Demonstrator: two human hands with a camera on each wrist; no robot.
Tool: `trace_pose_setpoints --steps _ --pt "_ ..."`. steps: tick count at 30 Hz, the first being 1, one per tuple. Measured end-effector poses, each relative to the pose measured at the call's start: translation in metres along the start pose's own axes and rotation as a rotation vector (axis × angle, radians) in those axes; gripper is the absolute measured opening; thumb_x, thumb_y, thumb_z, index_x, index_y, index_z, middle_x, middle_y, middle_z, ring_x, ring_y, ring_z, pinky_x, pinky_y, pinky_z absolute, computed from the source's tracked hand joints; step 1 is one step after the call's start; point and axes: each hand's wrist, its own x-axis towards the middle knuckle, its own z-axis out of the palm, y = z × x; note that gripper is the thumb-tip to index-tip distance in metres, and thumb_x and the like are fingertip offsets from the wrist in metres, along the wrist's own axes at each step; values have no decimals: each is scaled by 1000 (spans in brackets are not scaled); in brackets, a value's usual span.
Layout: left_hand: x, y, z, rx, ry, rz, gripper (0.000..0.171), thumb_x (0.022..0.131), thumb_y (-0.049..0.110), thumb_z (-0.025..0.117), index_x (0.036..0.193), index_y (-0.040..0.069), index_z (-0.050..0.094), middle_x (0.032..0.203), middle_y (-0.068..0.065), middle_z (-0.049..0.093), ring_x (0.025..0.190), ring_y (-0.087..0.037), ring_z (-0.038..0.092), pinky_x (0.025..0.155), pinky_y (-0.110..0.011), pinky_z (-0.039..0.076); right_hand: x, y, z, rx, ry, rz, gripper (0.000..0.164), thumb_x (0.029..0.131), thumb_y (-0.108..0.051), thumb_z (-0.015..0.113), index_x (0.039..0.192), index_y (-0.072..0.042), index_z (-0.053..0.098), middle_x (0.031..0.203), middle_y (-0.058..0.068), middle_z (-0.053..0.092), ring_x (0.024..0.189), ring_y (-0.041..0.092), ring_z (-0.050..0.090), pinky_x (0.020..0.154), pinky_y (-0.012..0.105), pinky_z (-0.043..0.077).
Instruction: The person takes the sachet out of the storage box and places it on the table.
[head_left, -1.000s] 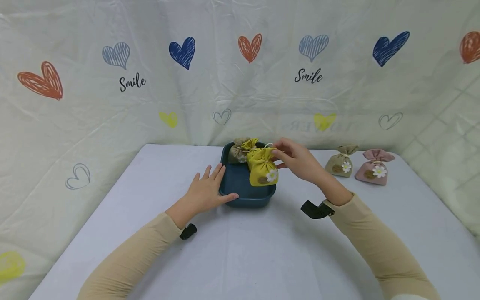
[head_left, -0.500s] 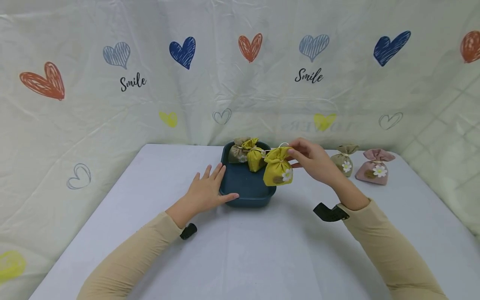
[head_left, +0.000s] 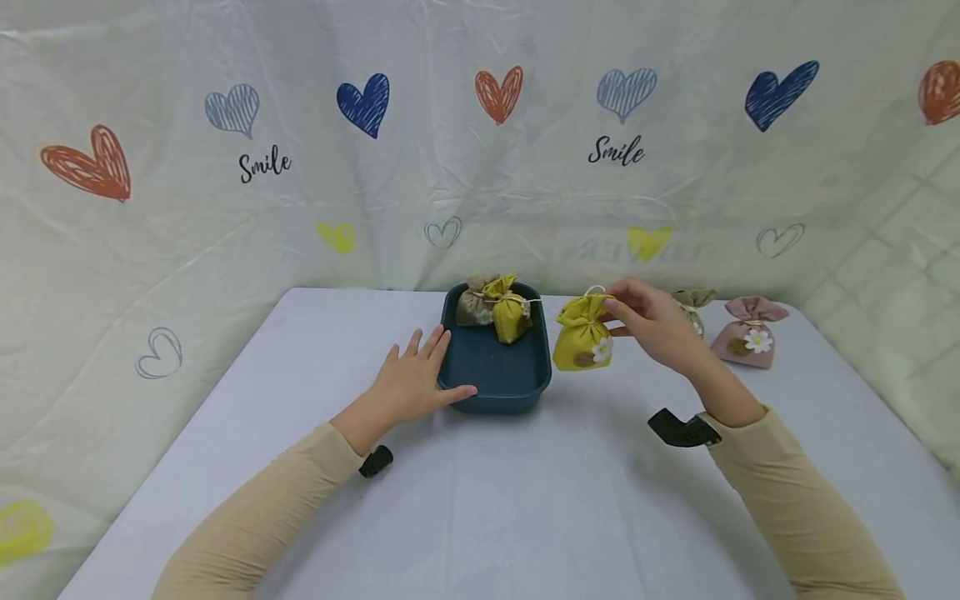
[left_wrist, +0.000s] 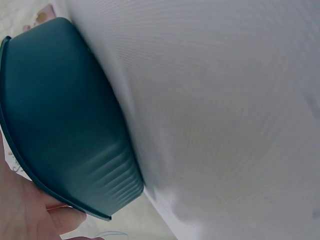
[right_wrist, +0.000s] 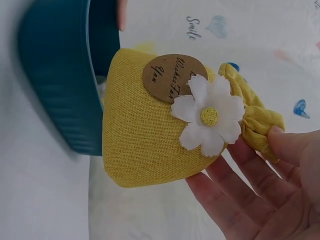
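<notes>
My right hand (head_left: 656, 325) pinches a yellow drawstring pouch (head_left: 582, 337) by its gathered neck, just right of the dark teal bin (head_left: 495, 400). In the right wrist view this pouch (right_wrist: 145, 130) shows a white cloth flower and a round brown tag; my thumb presses its neck and the fingers lie behind. My left hand (head_left: 405, 383) rests with spread, straight fingers on the bin's left rim and the thumb over its front corner. Inside the bin, at the back, sit another yellow pouch (head_left: 512, 321) and a grey-brown pouch (head_left: 472, 308).
Toward the back right of the white table (head_left: 480, 500) stands a pink pouch (head_left: 750, 333) with a white flower. Beside it a grey-brown pouch (head_left: 697, 302) is partly hidden behind my right hand. A curtain printed with hearts (head_left: 498, 96) hangs behind the table.
My right hand has carried the yellow pouch rightward, from over the bin to beside it. The grey-brown pouch at right has become partly covered. My left hand stays on the rim.
</notes>
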Motion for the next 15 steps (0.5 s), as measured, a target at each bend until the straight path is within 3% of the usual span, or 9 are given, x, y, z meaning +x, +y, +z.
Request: trace_pose_setpoints --steps 15 --pt "1 -1 1 6 4 7 108 91 80 48 166 10 13 171 -9 9 155 -39 9 119 -65 15 -14 12 -19 -24 44 12 31 110 -15 49 127 11 55 114 16 64 96 -3 63 78 18 56"
